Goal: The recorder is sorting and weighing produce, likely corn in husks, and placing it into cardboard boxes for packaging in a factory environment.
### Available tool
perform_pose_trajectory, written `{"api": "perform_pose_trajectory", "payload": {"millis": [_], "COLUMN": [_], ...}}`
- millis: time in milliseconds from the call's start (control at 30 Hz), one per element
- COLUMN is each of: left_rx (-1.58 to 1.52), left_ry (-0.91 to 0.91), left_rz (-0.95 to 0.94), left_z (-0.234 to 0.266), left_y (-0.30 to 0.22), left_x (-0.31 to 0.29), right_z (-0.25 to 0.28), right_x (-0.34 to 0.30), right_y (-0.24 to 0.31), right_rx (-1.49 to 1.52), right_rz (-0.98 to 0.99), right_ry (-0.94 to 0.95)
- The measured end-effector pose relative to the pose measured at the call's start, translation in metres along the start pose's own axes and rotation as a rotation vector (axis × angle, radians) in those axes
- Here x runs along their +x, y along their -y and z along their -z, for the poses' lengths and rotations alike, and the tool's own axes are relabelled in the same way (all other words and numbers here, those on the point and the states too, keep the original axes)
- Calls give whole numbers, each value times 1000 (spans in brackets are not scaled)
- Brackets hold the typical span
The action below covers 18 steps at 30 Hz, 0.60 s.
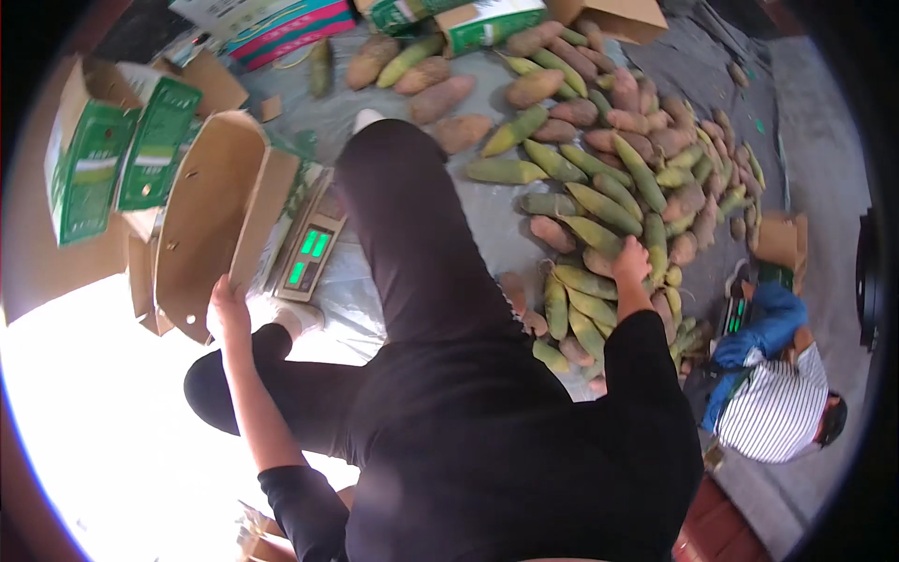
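Observation:
My left hand (228,309) is closed on the lower edge of an open cardboard box (208,201), which stands tilted on a digital scale (309,255) with lit green displays. On the right, my right hand (632,264) reaches into a large heap of roots, its fingers closed round the near end of a long green radish (592,232). More green radishes (641,173) and reddish-brown sweet potatoes (684,201) lie mixed around it. The inside of the box is only partly visible.
Green-and-white cartons (94,169) stand at the left. Further boxes (281,28) line the back. My bent knee (393,178) rises between the scale and the heap. At the far right another person in a striped shirt (773,412) sits beside a second scale (734,317).

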<state>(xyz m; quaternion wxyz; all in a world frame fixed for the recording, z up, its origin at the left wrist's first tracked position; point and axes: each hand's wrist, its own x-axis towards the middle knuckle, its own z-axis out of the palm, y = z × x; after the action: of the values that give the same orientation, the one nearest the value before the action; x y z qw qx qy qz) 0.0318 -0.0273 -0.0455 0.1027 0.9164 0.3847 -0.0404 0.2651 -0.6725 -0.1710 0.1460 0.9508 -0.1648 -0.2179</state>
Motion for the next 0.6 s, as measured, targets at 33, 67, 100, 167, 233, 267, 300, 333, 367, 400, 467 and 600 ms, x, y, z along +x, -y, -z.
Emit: {"api": "perform_pose_trajectory", "payload": {"millis": [33, 67, 100, 167, 233, 267, 300, 333, 367, 400, 467, 600], "left_rx": [61, 126, 118, 106, 95, 65, 69, 73, 59, 43, 42, 17], "left_ry": [-60, -118, -68, -19, -7, 1, -7, -16, -40, -63, -68, -75], "left_rz": [-25, -48, -24, -24, -49, -51, -73, -96, -123, -155, -150, -139], "left_z": [-1, -2, 3, 7, 9, 11, 9, 5, 3, 2, 3, 5], "left_y": [-3, -7, -16, -33, -37, -38, -34, -30, -27, -26, -26, -26], "left_x": [-3, -5, -6, -9, -15, -19, -21, -22, -23, -23, -23, -23], "right_z": [-1, 0, 3, 6, 11, 20, 28, 32, 35, 40, 49, 91], "right_x": [-2, -5, -10, -11, -12, -14, -17, -17, -15, -14, -10, -5], "right_y": [-2, -3, -5, -10, -4, 0, 3, 6, 8, 9, 18, 50], "right_rx": [10, 20, 3, -10, -5, -29, -54, -58, -48, -37, -5, 190], "right_rz": [7, 16, 32, 41, 70, 82, 87, 108, 152, 189, 253, 513], "right_ry": [-3, -6, 10, 41, 54, 134, 213, 203, 215, 226, 204, -96]}}
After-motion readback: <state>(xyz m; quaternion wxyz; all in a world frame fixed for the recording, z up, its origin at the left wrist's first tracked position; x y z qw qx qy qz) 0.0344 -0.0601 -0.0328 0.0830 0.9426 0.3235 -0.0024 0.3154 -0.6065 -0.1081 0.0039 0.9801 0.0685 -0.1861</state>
